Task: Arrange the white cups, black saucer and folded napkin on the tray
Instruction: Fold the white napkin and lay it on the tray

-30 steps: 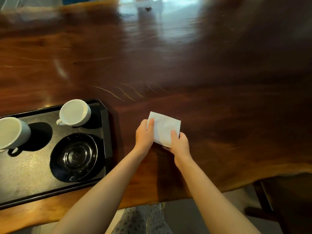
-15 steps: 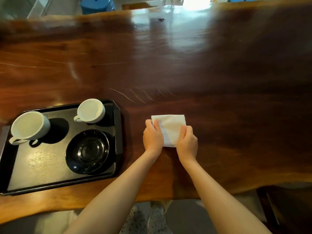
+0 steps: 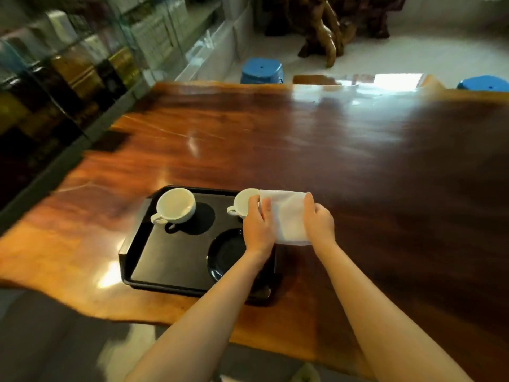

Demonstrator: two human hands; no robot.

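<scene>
Fingers of both hands around the folded napkin beside the tray.

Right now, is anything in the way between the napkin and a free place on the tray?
Yes. The napkin, held by both hands, hangs over the tray's right edge; the right cup and saucer fill that side.

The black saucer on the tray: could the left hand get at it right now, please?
Probably not at once: the left hand hangs just over the black saucer on the tray, but it and the right hand are both holding the folded napkin.
</scene>
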